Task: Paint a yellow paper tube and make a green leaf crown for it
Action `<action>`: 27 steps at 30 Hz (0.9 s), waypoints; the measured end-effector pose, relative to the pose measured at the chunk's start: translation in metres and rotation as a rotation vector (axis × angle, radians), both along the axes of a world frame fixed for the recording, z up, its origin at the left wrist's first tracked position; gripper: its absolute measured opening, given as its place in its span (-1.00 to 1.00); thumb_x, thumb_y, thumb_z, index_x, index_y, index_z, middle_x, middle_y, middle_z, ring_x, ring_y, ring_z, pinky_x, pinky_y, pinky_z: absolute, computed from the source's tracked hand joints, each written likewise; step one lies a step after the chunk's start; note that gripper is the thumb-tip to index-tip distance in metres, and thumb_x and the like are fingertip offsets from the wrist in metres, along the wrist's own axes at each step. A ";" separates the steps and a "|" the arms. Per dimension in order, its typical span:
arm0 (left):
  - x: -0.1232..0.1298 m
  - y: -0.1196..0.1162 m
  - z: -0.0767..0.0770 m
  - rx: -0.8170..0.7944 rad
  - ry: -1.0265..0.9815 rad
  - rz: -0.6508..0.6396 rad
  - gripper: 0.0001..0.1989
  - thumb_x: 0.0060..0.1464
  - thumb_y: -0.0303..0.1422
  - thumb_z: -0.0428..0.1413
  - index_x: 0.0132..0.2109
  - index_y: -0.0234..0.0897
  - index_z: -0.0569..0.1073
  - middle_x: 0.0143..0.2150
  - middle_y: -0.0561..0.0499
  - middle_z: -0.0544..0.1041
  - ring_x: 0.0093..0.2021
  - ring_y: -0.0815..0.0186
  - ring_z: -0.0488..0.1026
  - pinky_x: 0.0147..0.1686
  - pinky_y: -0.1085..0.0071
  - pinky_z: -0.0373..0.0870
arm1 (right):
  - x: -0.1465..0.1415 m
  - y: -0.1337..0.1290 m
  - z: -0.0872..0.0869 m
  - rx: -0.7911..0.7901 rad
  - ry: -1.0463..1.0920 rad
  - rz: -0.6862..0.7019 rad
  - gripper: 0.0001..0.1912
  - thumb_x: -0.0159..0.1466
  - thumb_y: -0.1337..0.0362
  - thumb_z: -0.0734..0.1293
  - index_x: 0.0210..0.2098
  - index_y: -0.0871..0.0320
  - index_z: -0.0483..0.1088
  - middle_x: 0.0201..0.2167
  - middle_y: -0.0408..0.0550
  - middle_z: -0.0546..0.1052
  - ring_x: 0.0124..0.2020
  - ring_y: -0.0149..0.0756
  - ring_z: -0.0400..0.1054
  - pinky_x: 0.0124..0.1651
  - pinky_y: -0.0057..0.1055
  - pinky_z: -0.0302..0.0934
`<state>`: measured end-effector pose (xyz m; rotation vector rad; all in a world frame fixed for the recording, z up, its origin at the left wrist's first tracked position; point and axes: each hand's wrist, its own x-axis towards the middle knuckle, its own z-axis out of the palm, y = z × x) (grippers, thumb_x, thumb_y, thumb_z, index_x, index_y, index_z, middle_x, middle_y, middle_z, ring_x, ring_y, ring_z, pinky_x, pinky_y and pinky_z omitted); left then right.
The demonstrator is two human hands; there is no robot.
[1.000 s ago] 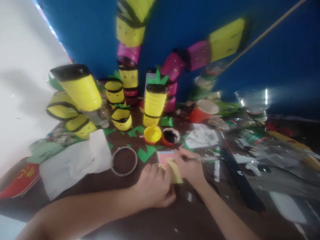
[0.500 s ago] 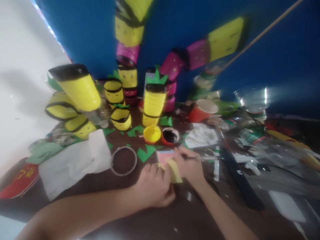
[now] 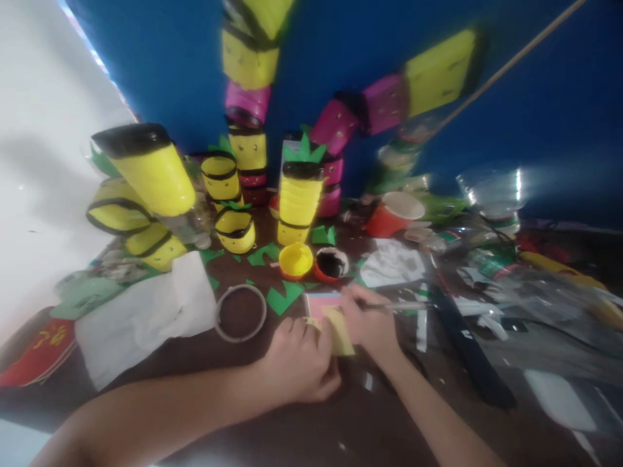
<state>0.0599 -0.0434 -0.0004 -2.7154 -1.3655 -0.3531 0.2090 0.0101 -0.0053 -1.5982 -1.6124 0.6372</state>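
Note:
A small stack of pink and yellow paper [image 3: 341, 331] lies on the dark table before me. My left hand [image 3: 302, 360] rests on its left edge with curled fingers, gripping or pressing it down. My right hand [image 3: 368, 321] is closed round a thin grey stick-like tool [image 3: 406, 306], a pen or a paintbrush; I cannot tell which. Its shaft points right, and the working end is hidden by the fingers. Just beyond the paper stand a cup of yellow paint [image 3: 296, 260] and a cup of black paint [image 3: 331, 264].
Behind stand a yellow container with green leaves [image 3: 299, 201] and other yellow ones. A clear ring [image 3: 241, 313] and white cloth [image 3: 150, 318] lie left. Green scraps [image 3: 285, 298] are scattered about. On the right are a black strip [image 3: 470, 347], a red cup [image 3: 394, 214] and plastic bottles [image 3: 491, 266].
Almost nothing differs. The view has shifted very slightly, and both hands keep their places on the paper and the tool.

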 end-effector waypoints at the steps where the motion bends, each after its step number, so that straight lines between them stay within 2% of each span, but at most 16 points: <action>1: 0.000 0.000 0.000 0.005 -0.002 0.000 -0.50 -0.04 -0.22 -0.07 -0.02 -0.48 0.39 -0.46 -0.08 0.45 -0.45 0.20 0.37 -0.48 0.28 0.20 | 0.000 0.000 0.000 -0.008 0.005 0.000 -0.63 0.17 0.23 0.17 -0.72 0.13 0.03 -0.77 -0.27 0.10 -0.67 -0.48 0.01 -0.59 -0.51 -0.05; 9: 0.000 0.001 0.000 0.001 0.005 -0.002 -0.49 -0.03 -0.22 -0.07 -0.01 -0.49 0.38 -0.46 -0.07 0.44 -0.45 0.20 0.37 -0.47 0.27 0.20 | 0.000 -0.002 0.001 -0.057 0.053 -0.020 -0.63 0.13 0.23 0.18 -0.70 0.12 -0.06 -0.75 -0.29 0.01 -0.68 -0.49 -0.04 -0.60 -0.52 -0.08; 24: 0.000 0.001 0.000 0.023 -0.011 -0.002 -0.50 -0.05 -0.23 -0.06 -0.03 -0.49 0.39 -0.47 -0.08 0.45 -0.46 0.20 0.37 -0.49 0.27 0.20 | -0.001 -0.001 0.000 -0.028 0.033 0.011 -0.61 0.16 0.20 0.19 -0.71 0.14 -0.02 -0.76 -0.27 0.06 -0.66 -0.50 -0.02 -0.59 -0.52 -0.06; 27: 0.001 0.001 -0.001 0.017 -0.010 0.001 -0.50 -0.05 -0.22 -0.06 -0.03 -0.50 0.39 -0.47 -0.08 0.45 -0.47 0.20 0.37 -0.49 0.28 0.20 | -0.001 0.000 0.000 -0.023 0.057 -0.023 -0.59 0.17 0.18 0.19 -0.72 0.14 0.00 -0.76 -0.27 0.06 -0.66 -0.50 -0.02 -0.59 -0.52 -0.07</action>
